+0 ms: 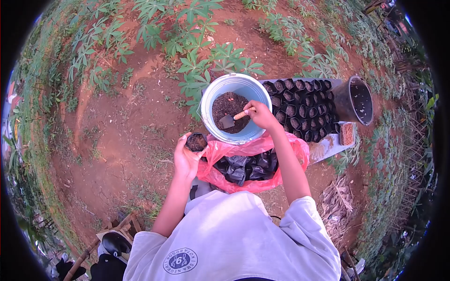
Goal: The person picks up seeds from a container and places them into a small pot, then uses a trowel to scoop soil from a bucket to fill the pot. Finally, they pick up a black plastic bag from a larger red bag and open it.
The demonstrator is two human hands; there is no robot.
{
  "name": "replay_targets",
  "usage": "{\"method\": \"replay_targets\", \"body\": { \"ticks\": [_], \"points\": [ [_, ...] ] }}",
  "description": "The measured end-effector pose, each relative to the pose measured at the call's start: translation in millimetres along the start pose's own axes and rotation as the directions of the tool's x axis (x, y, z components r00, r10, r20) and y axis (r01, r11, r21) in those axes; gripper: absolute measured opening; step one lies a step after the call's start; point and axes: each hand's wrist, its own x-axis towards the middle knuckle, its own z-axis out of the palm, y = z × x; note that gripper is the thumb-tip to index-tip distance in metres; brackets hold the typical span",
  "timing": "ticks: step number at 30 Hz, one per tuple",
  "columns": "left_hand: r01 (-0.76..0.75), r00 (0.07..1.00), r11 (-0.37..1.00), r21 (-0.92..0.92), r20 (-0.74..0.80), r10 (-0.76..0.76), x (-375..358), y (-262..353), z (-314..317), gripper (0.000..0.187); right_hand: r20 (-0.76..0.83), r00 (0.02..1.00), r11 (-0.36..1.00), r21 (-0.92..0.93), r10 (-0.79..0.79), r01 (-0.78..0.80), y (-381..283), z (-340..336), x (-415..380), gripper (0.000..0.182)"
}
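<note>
1. Here, the left hand (185,157) has its fingers curled around a small black nursery bag (196,141) filled with soil, held just left of the bucket.
2. The blue bucket (209,96) holds dark soil.
3. The right hand (260,115) is closed around a trowel (233,118), blade in the soil.
4. Rows of filled bags (302,105) stand right of the bucket.
</note>
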Motion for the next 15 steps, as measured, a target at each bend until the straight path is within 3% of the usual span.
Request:
{"method": "replay_targets", "body": {
  "ticks": [15],
  "points": [
    [-0.061,0.998,0.997,-0.042,-0.030,0.059,-19.8,-7.5,-3.8,0.030,0.134,0.990,0.989,0.132,0.048,-0.066,15.1,-12.3,12.8,0.010]
  ]
}}
